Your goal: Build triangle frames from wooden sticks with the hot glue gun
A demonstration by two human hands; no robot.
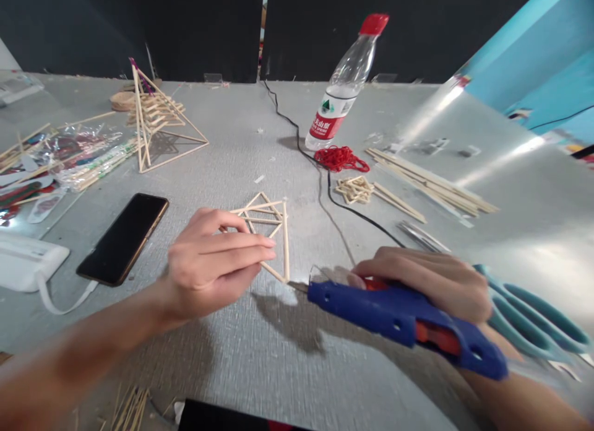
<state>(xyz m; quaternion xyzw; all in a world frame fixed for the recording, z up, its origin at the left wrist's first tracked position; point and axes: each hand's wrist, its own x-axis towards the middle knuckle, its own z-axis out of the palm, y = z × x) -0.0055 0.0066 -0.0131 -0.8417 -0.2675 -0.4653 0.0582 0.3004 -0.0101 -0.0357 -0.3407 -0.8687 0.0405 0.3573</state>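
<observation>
Left hand (220, 256) clamped on one stick frame (286, 242); right hand (429, 279) round one glue gun (375, 310); one bottle (341, 87)

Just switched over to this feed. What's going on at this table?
A person's left hand holds a small stick frame, while the right hand grips a blue glue gun. The gun's nozzle is at the frame's near corner; whether it actually touches is hard to tell. Farther back on the left stands a pyramid-shaped stick structure. A phone lies left of the hands, and red cord sits by a bottle.
</observation>
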